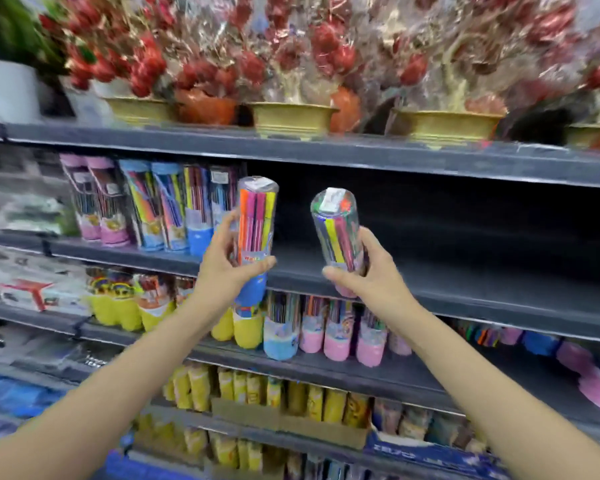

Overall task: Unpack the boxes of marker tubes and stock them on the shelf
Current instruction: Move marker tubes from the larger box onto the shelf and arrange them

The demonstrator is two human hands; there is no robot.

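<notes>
While both arms reach up toward the dark shelf (430, 271), each hand holds one clear plastic tube of markers. In the left hand (222, 261), fingers and thumb are curled around the lower half of the left tube (257, 220), a smooth round cylinder with a blue base that stands almost upright; orange, pink and yellow markers show through its glossy wall. The right hand (368, 271) grips the right tube (336, 230) in the same way, thumb in front and fingers behind. This tube leans its top toward the left hand, and its pink base is mostly hidden under the palm. A white label sits on its round cap, but the print is too blurred to read.

Just beyond the left hand, a row of stocked tubes (146, 206) with pink and blue bases stands on the same shelf, touching side by side. Beyond and beside the right hand the shelf board is bare, matte and dark. Below the hands, more tubes with yellow, blue and pink bases (312, 330) fill the next shelf down. Above the hands, wrapped red flowers in gold-coloured pots (291, 116) are smeared by motion blur. Lower down, yellow packets sit in a cardboard tray (284, 417), partly cut off by the arms.
</notes>
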